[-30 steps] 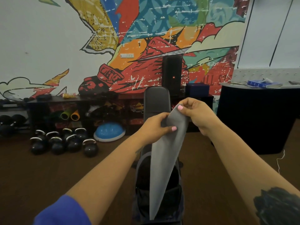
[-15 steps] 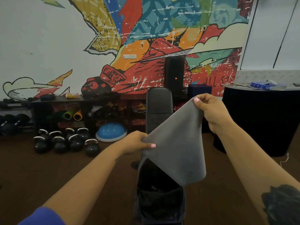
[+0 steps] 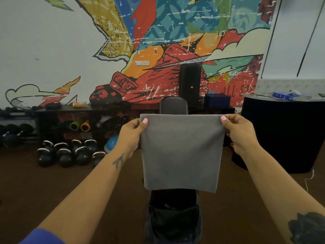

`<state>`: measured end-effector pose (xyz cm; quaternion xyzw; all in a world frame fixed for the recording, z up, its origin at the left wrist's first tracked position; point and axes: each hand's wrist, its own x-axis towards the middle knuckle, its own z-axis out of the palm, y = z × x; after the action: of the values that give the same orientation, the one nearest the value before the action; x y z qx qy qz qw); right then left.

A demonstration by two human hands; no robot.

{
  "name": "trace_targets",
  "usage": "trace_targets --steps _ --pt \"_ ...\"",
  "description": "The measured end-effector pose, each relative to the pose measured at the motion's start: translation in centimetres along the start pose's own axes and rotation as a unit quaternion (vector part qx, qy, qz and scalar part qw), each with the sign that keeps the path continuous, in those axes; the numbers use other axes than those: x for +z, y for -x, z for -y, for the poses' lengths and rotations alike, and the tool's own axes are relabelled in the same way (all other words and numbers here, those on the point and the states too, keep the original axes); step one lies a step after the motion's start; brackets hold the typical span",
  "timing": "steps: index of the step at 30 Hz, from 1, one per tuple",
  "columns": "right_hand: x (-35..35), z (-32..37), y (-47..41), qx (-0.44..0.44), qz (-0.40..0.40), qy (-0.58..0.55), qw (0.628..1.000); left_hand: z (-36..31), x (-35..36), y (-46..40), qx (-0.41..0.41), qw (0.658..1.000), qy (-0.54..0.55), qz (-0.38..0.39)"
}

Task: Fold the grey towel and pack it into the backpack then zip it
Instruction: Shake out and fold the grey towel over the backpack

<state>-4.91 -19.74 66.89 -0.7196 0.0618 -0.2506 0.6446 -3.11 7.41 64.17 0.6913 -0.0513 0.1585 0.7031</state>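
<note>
The grey towel point(image 3: 181, 152) hangs flat and spread out in front of me as a near square. My left hand point(image 3: 131, 134) pinches its top left corner and my right hand point(image 3: 237, 132) pinches its top right corner. Below the towel lies the dark backpack point(image 3: 174, 219) on a black padded bench point(image 3: 173, 106), its main compartment open toward me. The towel's lower edge hangs just above the backpack and hides its far end.
Several kettlebells point(image 3: 70, 152) stand on the brown floor at left, beside a dumbbell rack point(image 3: 12, 132) and a low shelf with foam rollers point(image 3: 80, 125). A black speaker point(image 3: 190, 83) stands behind the bench. A round black table point(image 3: 284, 134) with blue books is at right.
My hands have drawn apart, stretching the towel from a narrow hanging strip into a flat open square. My view has also tilted slightly up.
</note>
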Motion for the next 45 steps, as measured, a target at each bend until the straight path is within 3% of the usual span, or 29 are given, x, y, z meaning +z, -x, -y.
trace_targets --steps 5,11,15,18,23,27,30,33,36,40,42,45 --pt "-0.1 -0.5 0.0 -0.028 -0.008 0.003 1.000 -0.3 0.3 0.3 0.066 0.996 -0.050 -0.037" --pt "0.0 -0.6 -0.2 -0.132 -0.048 0.105 0.985 -0.6 0.4 0.5 0.103 0.988 -0.114 -0.018" --pt "-0.2 0.0 -0.4 -0.146 -0.052 0.122 0.980 -1.5 0.0 0.8 -0.004 0.997 -0.003 0.079" --pt "-0.6 0.5 -0.5 -0.132 -0.036 0.115 0.984 -1.5 -1.3 1.1 -0.089 0.979 -0.026 0.179" --pt "-0.6 1.3 -0.3 -0.069 -0.008 0.072 0.995 -1.4 -1.8 1.4 -0.117 0.969 0.099 0.193" --pt "-0.4 1.5 -0.5 -0.001 -0.024 0.033 0.999 0.8 -1.5 2.9 -0.240 0.909 0.154 0.304" --pt "-0.6 1.1 -0.6 0.041 -0.020 0.028 0.999 2.0 -1.7 3.7 -0.239 0.891 0.118 0.368" --pt "-1.0 0.7 -0.4 0.095 -0.006 0.007 0.995 1.8 -1.5 3.3 -0.212 0.916 0.102 0.326" --pt "-1.5 0.8 -0.2 0.124 0.018 -0.007 0.992 1.2 -1.4 2.1 -0.180 0.951 0.118 0.223" --pt "-1.8 1.2 -0.3 0.157 -0.002 -0.091 0.983 1.0 -0.8 1.0 -0.163 0.975 0.032 0.149" --pt "-2.1 0.2 0.1 0.210 0.011 -0.201 0.957 0.9 -0.3 0.7 -0.157 0.981 0.017 0.111" --pt "-1.7 -4.4 1.9 0.343 0.140 -0.276 0.887 1.4 0.0 0.1 -0.148 0.986 -0.005 0.069"
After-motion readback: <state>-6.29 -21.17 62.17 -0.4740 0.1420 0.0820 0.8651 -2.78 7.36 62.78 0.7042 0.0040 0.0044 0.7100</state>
